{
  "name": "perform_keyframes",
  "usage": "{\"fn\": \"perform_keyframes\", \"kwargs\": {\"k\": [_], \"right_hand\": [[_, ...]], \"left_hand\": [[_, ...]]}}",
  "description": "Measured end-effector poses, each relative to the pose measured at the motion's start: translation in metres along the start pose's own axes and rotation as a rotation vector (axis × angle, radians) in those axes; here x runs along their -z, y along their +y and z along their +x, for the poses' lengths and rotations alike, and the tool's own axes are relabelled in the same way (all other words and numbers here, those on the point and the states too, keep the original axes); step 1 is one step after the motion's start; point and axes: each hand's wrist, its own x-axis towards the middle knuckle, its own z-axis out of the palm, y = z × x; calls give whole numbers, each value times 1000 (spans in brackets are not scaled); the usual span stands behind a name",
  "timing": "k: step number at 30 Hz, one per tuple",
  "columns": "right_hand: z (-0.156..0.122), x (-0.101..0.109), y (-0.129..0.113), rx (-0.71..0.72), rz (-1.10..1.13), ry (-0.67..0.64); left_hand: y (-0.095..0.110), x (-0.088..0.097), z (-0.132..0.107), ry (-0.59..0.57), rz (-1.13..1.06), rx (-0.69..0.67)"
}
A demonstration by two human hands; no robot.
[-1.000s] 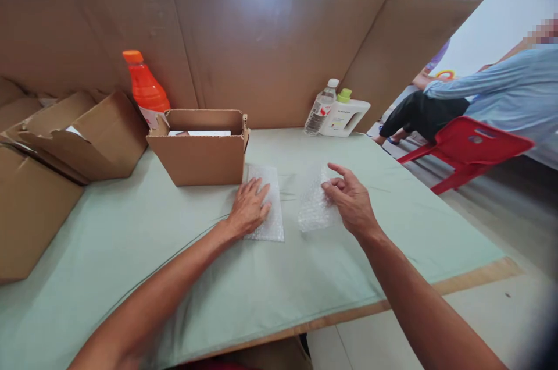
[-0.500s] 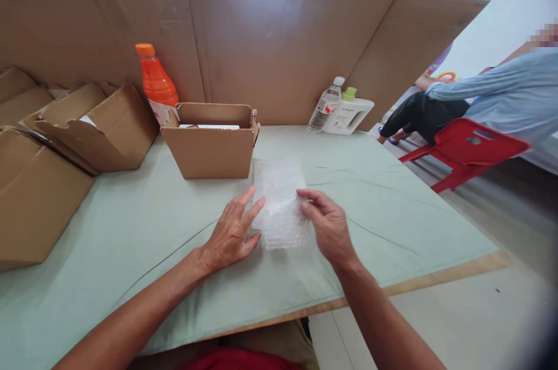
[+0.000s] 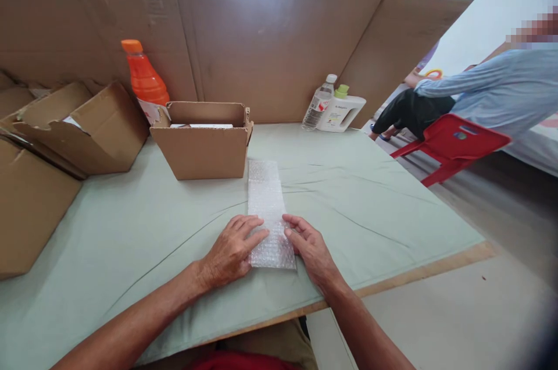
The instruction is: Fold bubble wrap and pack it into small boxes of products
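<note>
A narrow folded strip of clear bubble wrap (image 3: 267, 198) lies lengthwise on the cloth-covered table in front of me. My left hand (image 3: 235, 246) rests at its near left edge, thumb and fingers apart, with the tips lying on the wrap. At the opposite edge, my right hand (image 3: 310, 251) has the wrap's side between its thumb and curled fingers. Whether anything is inside the wrap cannot be made out. Just beyond the strip, to the left, an open cardboard box (image 3: 200, 152) holds something flat and white.
More open cardboard boxes (image 3: 104, 131) stand at the left. An orange bottle (image 3: 146, 79), a clear water bottle (image 3: 319, 103) and a white jug (image 3: 342, 114) line a tall cardboard screen (image 3: 261, 44). Past the table's right edge, a person sits on a red chair (image 3: 462, 140).
The bubble wrap has gone from a wider, blurred piece to a narrower strip lying flat, closer to me. Both hands have come nearer the table's front edge.
</note>
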Motion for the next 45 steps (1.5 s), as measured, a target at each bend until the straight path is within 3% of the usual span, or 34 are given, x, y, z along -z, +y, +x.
{"fn": "perform_keyframes", "kwargs": {"k": [4, 9, 15, 18, 22, 27, 30, 32, 34, 37, 39, 42, 43, 45], "right_hand": [[-6, 17, -5, 36, -116, -28], [-26, 33, -10, 271, -335, 104], [-17, 24, -15, 795, -738, 24], [1, 20, -16, 951, -996, -79], [18, 24, -18, 945, -1176, -179], [28, 31, -19, 864, -1286, -305], [33, 27, -15, 898, -1381, -300], [36, 24, -12, 958, -1436, -259], [38, 22, -11, 1017, -1453, -219], [39, 20, -14, 1031, -1402, -234], [35, 18, -21, 961, -1350, -299], [22, 17, -33, 822, -1222, -414], [17, 19, -36, 800, -1161, -408], [4, 23, -42, 827, -1041, -278]], "left_hand": [[3, 3, 13, 66, -215, 262], [-7, 16, 48, 55, -391, 634], [-24, 13, 81, -68, -343, 711], [-27, 7, 85, -101, -306, 714], [-28, 9, 90, -129, -273, 688], [-27, 10, 103, -258, -125, 655], [-21, 7, 99, -199, -6, 650], [-16, 7, 86, -75, 89, 547], [-11, 8, 66, 30, 134, 356], [-3, 7, 32, 14, 76, 88], [4, 4, 15, -21, 20, 20], [14, 0, 5, 1, -83, 148], [16, 1, 6, 3, -130, 240], [16, 4, 12, -38, -237, 443]]}}
